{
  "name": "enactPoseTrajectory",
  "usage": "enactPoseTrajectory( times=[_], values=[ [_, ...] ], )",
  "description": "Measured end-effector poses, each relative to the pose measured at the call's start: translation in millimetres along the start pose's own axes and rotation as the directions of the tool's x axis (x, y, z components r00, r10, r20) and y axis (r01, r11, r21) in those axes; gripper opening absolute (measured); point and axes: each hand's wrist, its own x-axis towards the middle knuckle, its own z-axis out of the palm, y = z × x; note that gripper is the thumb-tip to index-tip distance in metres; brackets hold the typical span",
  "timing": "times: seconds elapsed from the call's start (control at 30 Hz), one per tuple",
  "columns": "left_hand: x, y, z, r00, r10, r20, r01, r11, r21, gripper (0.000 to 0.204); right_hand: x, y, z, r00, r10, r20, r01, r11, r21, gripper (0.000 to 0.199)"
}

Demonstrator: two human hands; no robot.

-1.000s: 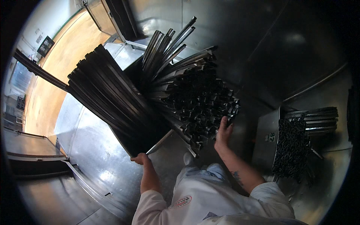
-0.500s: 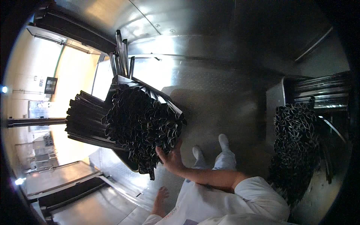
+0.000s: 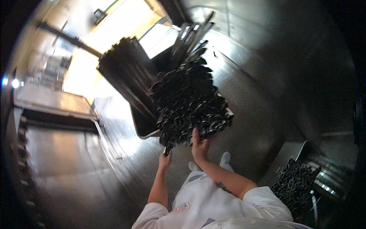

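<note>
1. Head view, looking down: a person in a white short-sleeved top raises both bare arms from the lower edge toward a large bundle of dark metal profiles (image 3: pixel 188 101); the bundle fills the upper middle of the picture, above and in front of the person.
2. The bundle's long axis runs from its cut ends, which face the camera low and centre, up and away toward the top of the picture; the cut ends form a dense, jagged, honeycomb-like face; there are far too many pieces to count.
3. The right hand (image 3: pixel 200 145) presses flat against the lower edge of that end face, fingers spread upward, touching the profiles rather than wrapped around any of them.
4. The left hand (image 3: pixel 165 158) reaches up just below the bundle's lower left corner; whether it grips a piece or only touches it cannot be told.
5. To the left of the bundle lies one second stack of long dark strips (image 3: pixel 127 72), tilted, its long axis running from upper left to lower right, on one shallow tray (image 3: pixel 145 133) with a pale rim.
6. At the lower right stands one more dark heap of profiles (image 3: pixel 295 183), well apart from the hands, beside shiny rails (image 3: pixel 324 183).
7. Everything stands on a gleaming steel floor (image 3: pixel 76 160); two white shoes (image 3: pixel 225 158) show below the right hand.
</note>
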Motion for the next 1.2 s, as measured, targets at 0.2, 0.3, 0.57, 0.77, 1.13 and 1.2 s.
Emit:
enactPoseTrajectory(
  times=[0.2, 0.3, 0.57, 0.77, 1.13, 1.2],
  values=[
    [3, -5, -15, 0.888, 0.219, -0.403, -0.201, 0.976, 0.088, 0.046, -2, 15, 9, 0.961, 0.241, -0.139, -0.219, 0.963, 0.158, 0.084],
    [32, -13, -36, 0.860, 0.310, -0.405, -0.245, 0.948, 0.205, 0.051, -10, 4, 13, 0.936, 0.290, -0.201, -0.279, 0.957, 0.084, 0.113],
    [115, 19, -80, 0.732, 0.642, -0.229, -0.445, 0.705, 0.552, 0.057, 4, -5, 37, 0.943, 0.111, -0.314, -0.017, 0.958, 0.286, 0.064],
    [171, 18, -77, 0.802, 0.597, -0.016, -0.475, 0.653, 0.590, 0.019, 17, 5, 59, 0.838, 0.098, -0.537, -0.008, 0.986, 0.168, 0.057],
    [204, 12, -71, 0.798, 0.592, 0.116, -0.541, 0.616, 0.572, 0.015, 21, 27, 41, 0.837, 0.077, -0.542, -0.021, 0.994, 0.109, 0.058],
    [203, 12, -74, 0.793, 0.599, 0.112, -0.544, 0.613, 0.573, 0.015, 24, 25, 46, 0.832, 0.086, -0.549, -0.038, 0.994, 0.098, 0.057]
  ],
)
